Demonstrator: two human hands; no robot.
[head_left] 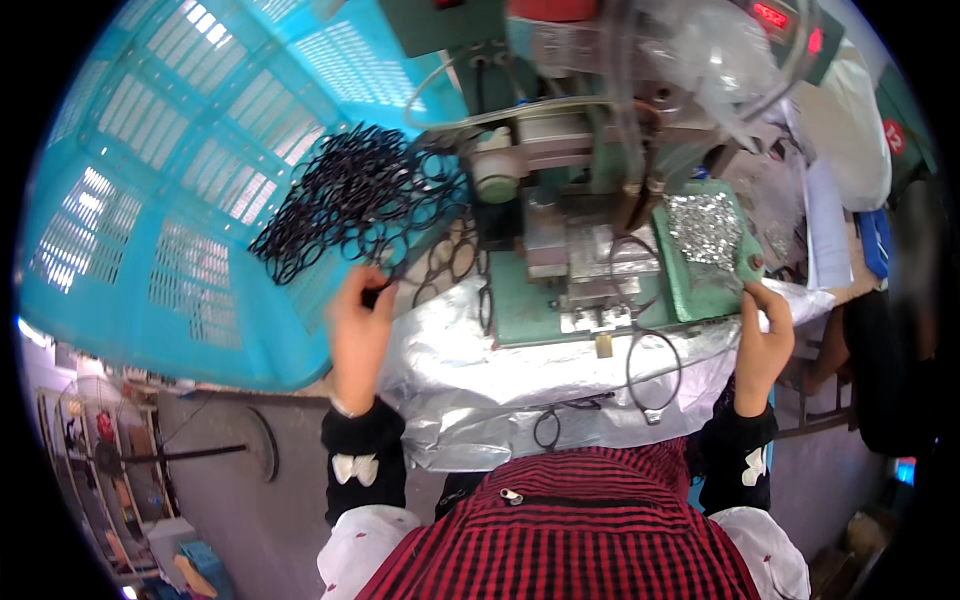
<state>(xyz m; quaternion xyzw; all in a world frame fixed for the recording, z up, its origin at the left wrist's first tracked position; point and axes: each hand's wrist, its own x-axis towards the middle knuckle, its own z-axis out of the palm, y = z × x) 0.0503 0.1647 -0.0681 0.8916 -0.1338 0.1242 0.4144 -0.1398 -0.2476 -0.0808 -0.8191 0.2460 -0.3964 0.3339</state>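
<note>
My left hand (357,335) reaches up to the near edge of a heap of thin black rings (352,195) and pinches one ring between its fingertips. The heap spills from a turquoise plastic crate (170,200) onto the bench. My right hand (764,330) rests at the near right corner of a green tray (690,285), its fingers curled close to a pile of small silvery metal pieces (705,228); whether it holds one is hidden. Between the hands stands a green press machine (560,215) with a metal fixture (590,265) at its front.
A silver foil sheet (470,380) covers the bench edge, with loose black rings (652,370) lying and hanging on it. Clear plastic bags (710,50) and white papers (825,230) sit at the back right. Grey floor and a fan (115,450) show at the lower left.
</note>
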